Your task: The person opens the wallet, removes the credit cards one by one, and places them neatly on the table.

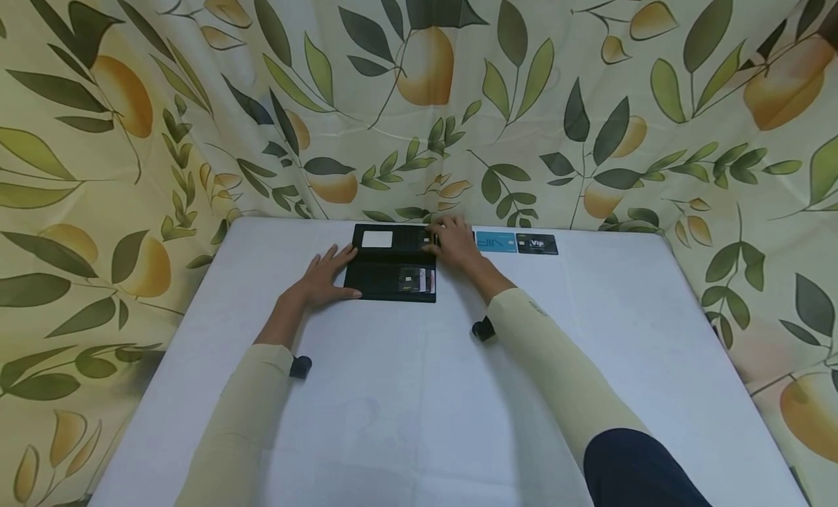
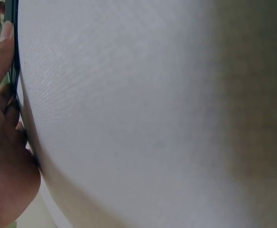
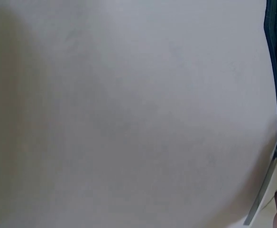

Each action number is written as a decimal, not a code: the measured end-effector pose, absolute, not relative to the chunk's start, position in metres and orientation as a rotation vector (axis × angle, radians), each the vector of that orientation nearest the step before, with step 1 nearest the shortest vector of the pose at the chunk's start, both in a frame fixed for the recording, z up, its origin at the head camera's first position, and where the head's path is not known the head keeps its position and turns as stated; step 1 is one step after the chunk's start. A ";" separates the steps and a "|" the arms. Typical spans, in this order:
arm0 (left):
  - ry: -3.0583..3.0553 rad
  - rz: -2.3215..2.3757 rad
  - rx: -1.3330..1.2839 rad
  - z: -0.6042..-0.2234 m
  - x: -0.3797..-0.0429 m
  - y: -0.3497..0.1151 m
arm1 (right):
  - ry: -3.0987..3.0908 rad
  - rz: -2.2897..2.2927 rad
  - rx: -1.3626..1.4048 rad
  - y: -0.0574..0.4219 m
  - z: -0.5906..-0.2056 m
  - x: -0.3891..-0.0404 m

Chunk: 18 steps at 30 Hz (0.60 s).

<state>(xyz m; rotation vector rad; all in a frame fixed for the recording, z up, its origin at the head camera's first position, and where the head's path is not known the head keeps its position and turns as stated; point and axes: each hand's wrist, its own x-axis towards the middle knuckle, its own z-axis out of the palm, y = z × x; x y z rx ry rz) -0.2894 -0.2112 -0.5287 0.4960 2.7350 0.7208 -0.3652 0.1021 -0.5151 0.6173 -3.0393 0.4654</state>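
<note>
An unfolded black card wallet [image 1: 386, 274] lies on the white table. My left hand [image 1: 319, 278] is spread at its left side, thumb on the lower left corner and fingertips on the edge higher up. In the left wrist view, the thumb [image 2: 0, 59] reaches along the wallet's dark edge [image 2: 16, 42]. At the wallet's upper right, my right hand [image 1: 455, 241] pinches a dark card [image 1: 428, 238] at the slots, largely covered by the fingers. Several cards [image 1: 417, 280] sit in the lower panel, and a white rectangle [image 1: 377, 239] shows in the upper one.
Right of the wallet, a blue card [image 1: 495, 242] and a black card marked Vip [image 1: 537, 244] lie in a row along the table's far edge. Another dark card is partly hidden behind my right hand. A leaf-and-fruit patterned curtain [image 1: 406, 150] hangs behind the table [image 1: 419, 405].
</note>
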 end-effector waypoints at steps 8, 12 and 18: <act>2.739 0.704 0.492 -0.526 -0.288 -0.211 | -3.040 0.408 0.625 0.109 -0.516 -0.366; 2.744 0.705 0.502 -0.527 -0.288 -0.212 | -3.041 0.418 0.652 0.110 -0.517 -0.367; 2.737 0.723 0.506 -0.527 -0.289 -0.211 | -3.042 0.432 0.678 0.108 -0.515 -0.366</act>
